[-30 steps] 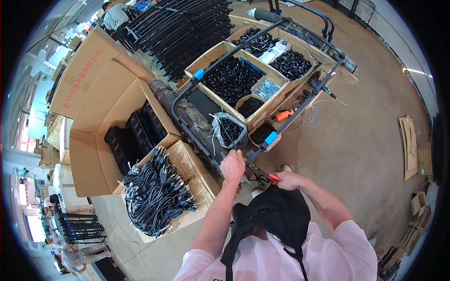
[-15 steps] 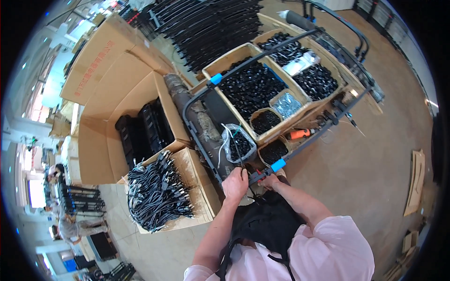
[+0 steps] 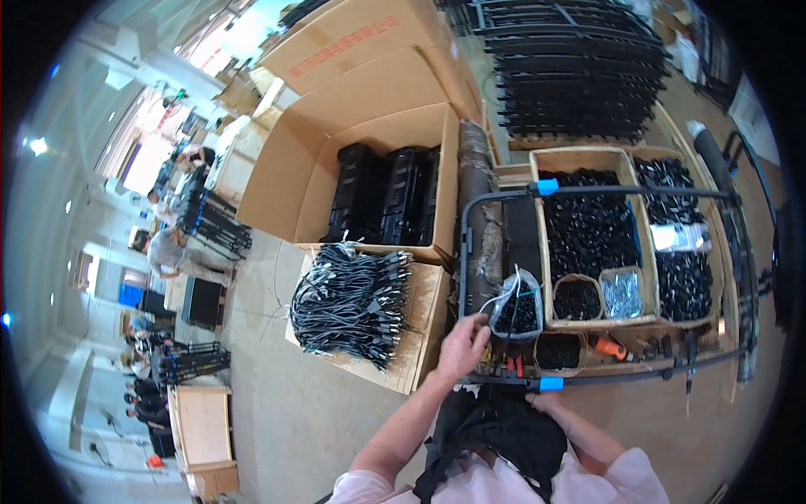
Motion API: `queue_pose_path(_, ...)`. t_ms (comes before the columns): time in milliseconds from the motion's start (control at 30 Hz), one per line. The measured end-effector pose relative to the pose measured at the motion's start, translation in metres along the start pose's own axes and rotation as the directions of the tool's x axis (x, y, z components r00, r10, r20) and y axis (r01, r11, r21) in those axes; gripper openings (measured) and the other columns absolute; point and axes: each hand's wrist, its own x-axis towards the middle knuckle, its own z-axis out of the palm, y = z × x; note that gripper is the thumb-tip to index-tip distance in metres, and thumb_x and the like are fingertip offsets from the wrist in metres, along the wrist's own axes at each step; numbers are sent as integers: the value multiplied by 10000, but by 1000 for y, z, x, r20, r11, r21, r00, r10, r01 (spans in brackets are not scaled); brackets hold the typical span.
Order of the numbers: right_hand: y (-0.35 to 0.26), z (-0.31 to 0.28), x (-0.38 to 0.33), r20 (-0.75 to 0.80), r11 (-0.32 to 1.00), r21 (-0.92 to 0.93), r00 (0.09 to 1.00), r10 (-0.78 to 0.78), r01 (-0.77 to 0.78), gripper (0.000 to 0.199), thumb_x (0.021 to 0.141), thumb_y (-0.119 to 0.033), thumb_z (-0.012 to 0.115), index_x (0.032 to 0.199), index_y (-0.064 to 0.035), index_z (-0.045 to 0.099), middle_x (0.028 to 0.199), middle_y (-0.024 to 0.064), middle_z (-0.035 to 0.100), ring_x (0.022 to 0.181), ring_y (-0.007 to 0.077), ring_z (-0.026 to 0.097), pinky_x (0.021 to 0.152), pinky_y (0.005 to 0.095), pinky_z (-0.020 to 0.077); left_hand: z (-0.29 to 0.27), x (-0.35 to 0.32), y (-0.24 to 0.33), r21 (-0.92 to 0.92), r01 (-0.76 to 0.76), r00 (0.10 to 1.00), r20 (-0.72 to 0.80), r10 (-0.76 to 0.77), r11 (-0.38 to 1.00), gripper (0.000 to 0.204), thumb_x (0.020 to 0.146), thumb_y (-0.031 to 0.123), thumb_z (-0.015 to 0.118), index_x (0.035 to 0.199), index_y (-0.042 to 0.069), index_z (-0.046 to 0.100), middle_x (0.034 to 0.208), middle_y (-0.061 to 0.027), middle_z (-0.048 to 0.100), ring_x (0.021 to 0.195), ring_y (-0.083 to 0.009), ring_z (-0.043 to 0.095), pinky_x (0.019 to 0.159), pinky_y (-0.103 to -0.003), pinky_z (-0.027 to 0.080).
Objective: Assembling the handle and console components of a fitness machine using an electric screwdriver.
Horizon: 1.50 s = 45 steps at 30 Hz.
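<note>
My left hand point(image 3: 462, 346) sits at the near left corner of a black metal tube frame point(image 3: 621, 191), its fingers curled over the tube and touching the rim of a clear plastic bag of black parts point(image 3: 516, 309). My right hand point(image 3: 547, 403) is close to my body, just under the blue tape mark point(image 3: 551, 384) on the frame's near bar. It is mostly hidden, so its grip is unclear. Red-handled pliers point(image 3: 513, 366) lie just right of my left hand. An orange-handled tool point(image 3: 611, 348) lies further right.
Wooden bins of small black parts point(image 3: 588, 235) sit under the frame. On the left are a board stacked with black cable bundles point(image 3: 353, 302) and an open cardboard box of black units point(image 3: 386, 197). Black racks point(image 3: 579, 67) lie at the back. Other people work far left point(image 3: 172, 252).
The view has swung, so the frame and bins now lie straighter in front of me. My left hand stays at the frame's near corner by the bag. My right hand has dropped under the near bar.
</note>
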Motion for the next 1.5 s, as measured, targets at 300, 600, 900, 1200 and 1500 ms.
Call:
queue_pose_path(300, 50, -56, -72, -28, 767, 572, 929, 370, -289, 227, 928, -179, 691, 1111, -45, 684, 789, 61, 673, 622, 136, 634, 509, 288, 478, -129, 247, -55, 382, -47, 939, -298, 171, 923, 194, 927, 261, 705, 942, 77, 765, 994, -175, 709, 965, -365, 690, 839, -484, 559)
queue_pose_path(600, 62, -18, -172, -140, 547, 765, 742, 655, -339, 218, 998, -200, 659, 1097, -12, 707, 820, 67, 714, 731, 194, 730, 616, 336, 558, -124, 430, -169, 800, 333, 914, -143, -380, 500, 480, 946, 396, 670, 1287, 61, 718, 1400, -162, 648, 1336, -340, 594, 1077, -460, 511)
queue_pose_path(900, 69, 15, -231, -70, 516, 726, 696, 714, -456, 351, 1025, -243, 666, 1289, -13, 690, 1038, 137, 733, 804, 234, 679, 723, 400, 573, -88, 464, -216, 848, 308, 872, -71, -483, 431, 377, 1031, 245, 563, 1348, 81, 683, 1430, -135, 634, 1332, -302, 597, 1061, -439, 502)
queue_pose_path(1200, 68, -43, -212, -97, 716, 602, 857, 506, -354, 364, 1015, -307, 684, 1279, -56, 692, 988, 73, 735, 673, 124, 619, 598, 309, 509, -117, 465, -184, 723, 327, 935, -340, -98, 609, 292, 1000, 287, 596, 1124, 41, 497, 1059, -182, 741, 926, -338, 778, 778, -443, 646)
queue_pose_path(1500, -163, -222, -215, -161, 982, 186, 985, 62, -32, 292, 992, -229, 680, 1141, 18, 732, 852, 87, 738, 731, 117, 662, 674, 310, 549, -260, 385, -11, 310, 97, 853, -516, 82, 946, 337, 1014, 276, 559, 1183, -10, 613, 1105, -277, 730, 1075, -460, 696, 932, -529, 535)
